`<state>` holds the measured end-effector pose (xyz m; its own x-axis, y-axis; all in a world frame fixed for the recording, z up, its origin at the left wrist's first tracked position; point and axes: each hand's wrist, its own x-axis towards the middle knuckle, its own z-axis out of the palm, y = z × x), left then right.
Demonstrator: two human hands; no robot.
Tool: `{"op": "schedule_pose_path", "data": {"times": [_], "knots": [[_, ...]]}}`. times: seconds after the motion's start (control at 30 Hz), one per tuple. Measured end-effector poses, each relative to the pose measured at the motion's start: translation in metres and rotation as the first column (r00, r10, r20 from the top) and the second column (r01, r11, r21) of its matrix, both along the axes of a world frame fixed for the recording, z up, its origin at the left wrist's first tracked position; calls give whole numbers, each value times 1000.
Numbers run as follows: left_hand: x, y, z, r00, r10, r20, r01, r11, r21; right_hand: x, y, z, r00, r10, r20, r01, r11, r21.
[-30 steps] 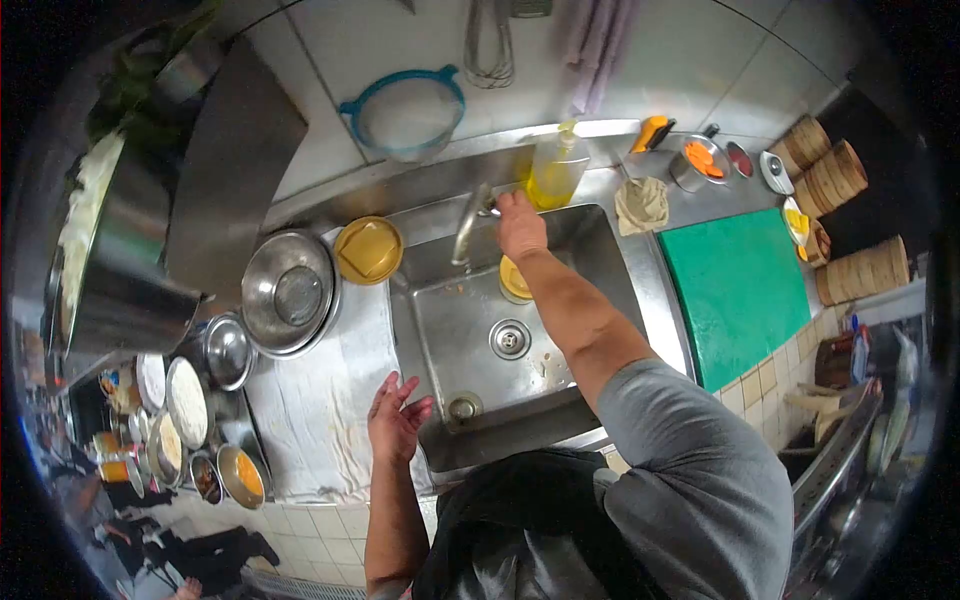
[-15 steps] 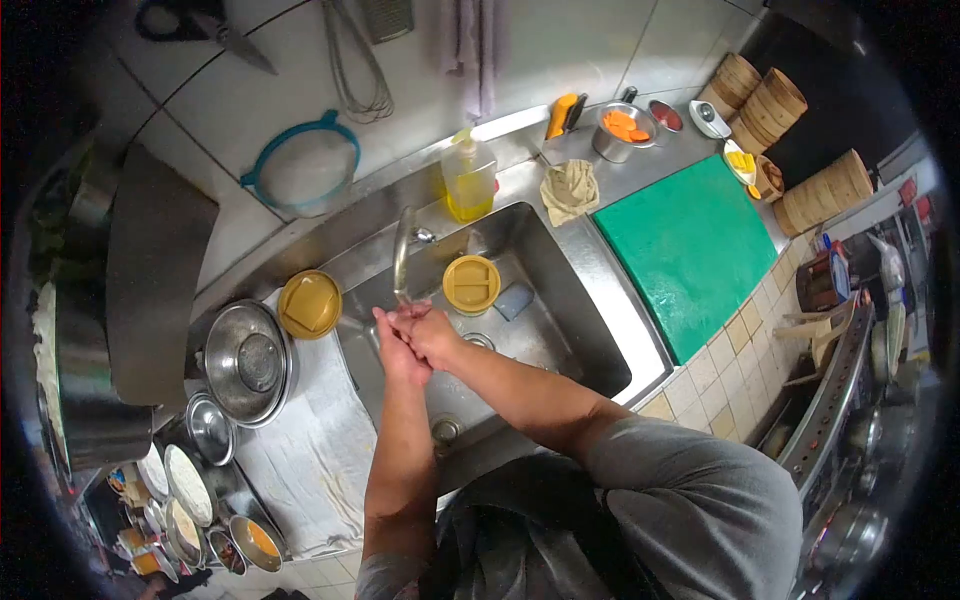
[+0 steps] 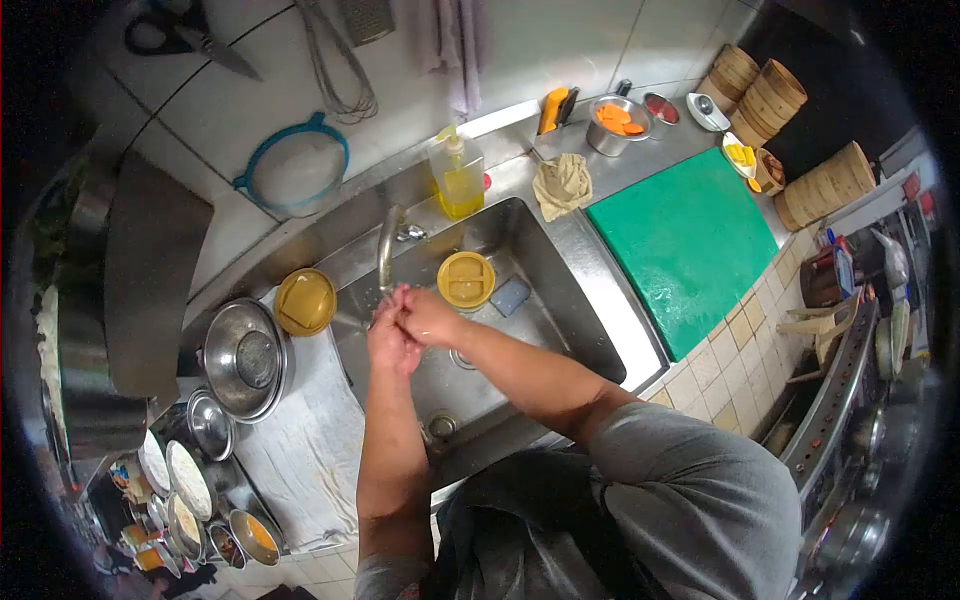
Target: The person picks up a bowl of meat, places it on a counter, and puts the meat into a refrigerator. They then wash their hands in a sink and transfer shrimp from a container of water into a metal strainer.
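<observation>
Beneath the spout of the metal tap (image 3: 387, 250), my two hands press together over the sink (image 3: 540, 330). My right hand (image 3: 432, 317) is closed around my left hand (image 3: 392, 347), whose fingers are partly hidden behind it. Both look wet, and no object shows between them. Just right of the hands, a round yellow container with a divider (image 3: 466, 280) is in the sink, beside a grey-blue sponge (image 3: 510, 297). A bottle of yellow liquid soap (image 3: 459, 190) stands behind the tap.
On the left are a second yellow container (image 3: 306, 302), metal bowls (image 3: 243, 360) and a white cloth (image 3: 300, 440). A crumpled cloth (image 3: 562, 186) and a green cutting board (image 3: 685, 240) lie on the right, with a pot of orange slices (image 3: 618, 125) and bamboo steamers (image 3: 825, 187) beyond.
My hands have shifted against each other, the right now further over the left, still under the tap. The whole view has moved slightly.
</observation>
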<state>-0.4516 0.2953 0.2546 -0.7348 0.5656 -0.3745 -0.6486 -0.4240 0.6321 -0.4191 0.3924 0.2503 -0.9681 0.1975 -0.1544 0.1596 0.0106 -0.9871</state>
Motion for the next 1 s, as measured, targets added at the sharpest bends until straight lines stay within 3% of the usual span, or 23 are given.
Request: {"op": "schedule_pose_path", "data": {"times": [0.03,0.1,0.17,0.2,0.27,0.3,0.37,0.4,0.47,0.6,0.63,0.67,0.7,0.77,0.83,0.87,0.93,0.97,1.0], "knots": [[7,8,18,996,36,-78,-41,997,-64,-1,10,3,984,41,-172,33,913,408],[16,9,30,992,105,-67,-113,986,-125,-7,28,1,994,-103,-45,112,928,356],[21,1,22,986,-54,-158,9,963,-268,-10,52,18,931,-308,-198,366,812,456],[27,-5,19,973,-82,-216,22,963,-267,-21,59,13,932,-301,-202,361,814,454],[47,-28,-3,958,-97,-268,-3,936,-351,-38,70,-2,779,-475,-409,624,520,583],[58,-41,-13,941,-122,-317,-27,903,-428,-45,74,-2,776,-478,-411,627,520,580],[86,-72,-16,932,-214,-292,46,870,-490,-58,78,-3,883,-468,-29,386,690,612],[102,-90,-31,960,-161,-229,36,881,-471,-61,81,-5,882,-470,-30,389,691,610],[132,-123,-48,993,-59,-97,10,896,-444,-66,86,-12,928,-332,170,188,810,555],[171,-161,-25,992,108,59,-62,851,-521,-80,83,-25,887,-441,135,323,804,499],[174,-166,-18,993,100,58,-55,853,-520,-83,82,-24,861,-403,310,362,914,183],[177,-170,-12,990,129,63,-77,849,-522,-84,83,-24,837,-304,454,409,900,-152],[177,-173,-10,985,157,66,-99,846,-524,-80,85,-25,835,-314,451,418,896,-151],[171,-176,-13,990,137,25,-104,845,-525,-69,87,-23,879,-142,456,328,874,-360],[165,-179,-14,994,112,-14,-103,847,-522,-45,85,-19,889,-182,419,366,833,-415],[159,-179,-13,994,15,-104,-69,840,-538,-28,82,-14,898,-215,384,391,791,-471],[148,-181,-21,961,-151,-230,-17,802,-597,14,86,-54,999,-47,8,48,989,-143],[145,-179,-19,956,-174,-234,2,807,-591,49,81,-56,997,-69,25,55,931,362],[141,-174,-16,909,-307,-281,46,746,-664,87,75,-53,994,-105,43,33,634,773]]}}
